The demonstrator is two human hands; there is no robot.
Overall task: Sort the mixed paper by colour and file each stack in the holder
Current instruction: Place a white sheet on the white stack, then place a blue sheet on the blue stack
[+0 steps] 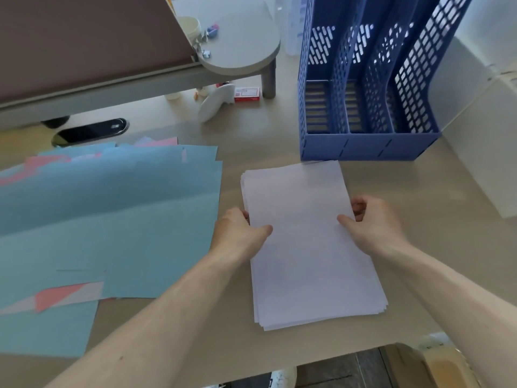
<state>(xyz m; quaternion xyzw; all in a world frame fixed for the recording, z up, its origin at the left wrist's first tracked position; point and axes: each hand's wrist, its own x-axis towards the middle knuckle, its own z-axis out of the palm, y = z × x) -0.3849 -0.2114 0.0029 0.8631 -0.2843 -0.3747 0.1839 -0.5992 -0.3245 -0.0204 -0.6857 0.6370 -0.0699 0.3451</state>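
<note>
Desk clutter behind the work area

A raised grey shelf stood on a round leg, carrying a pale cup and a few small clips. Beneath it lay a red-and-white staple box just beside a white curved object. A black oval cable port sat in the wooden desk.

white stack: matt paper
holder: blue perforated plastic
desk: smooth pale wood-look top
</note>
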